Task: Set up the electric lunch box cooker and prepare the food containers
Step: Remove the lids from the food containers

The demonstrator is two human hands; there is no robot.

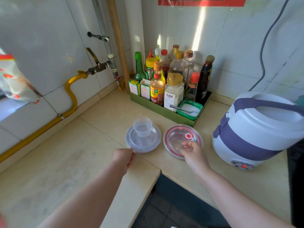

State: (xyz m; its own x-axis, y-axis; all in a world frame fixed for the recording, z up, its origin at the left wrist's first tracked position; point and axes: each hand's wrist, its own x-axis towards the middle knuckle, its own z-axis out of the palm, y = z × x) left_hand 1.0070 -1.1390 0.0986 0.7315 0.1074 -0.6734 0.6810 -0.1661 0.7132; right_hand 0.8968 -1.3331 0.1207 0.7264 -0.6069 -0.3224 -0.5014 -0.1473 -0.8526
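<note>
Right at the fingertips of the left hand [123,157] is the near rim of the clear dish [153,145]. They're curled onto it, pinching the edge I think. A measuring cup [142,126] stands upright in the dish just beyond those fingers and looks empty. The right hand [193,151] is over the red-rimmed lid [171,139] with its fingers loosely curled and the red valve [188,136] just past them. Can't tell if it's gripping anything. The cooker [256,129] sits shut off to that hand's right, so the right hand's nearer to it.
</note>
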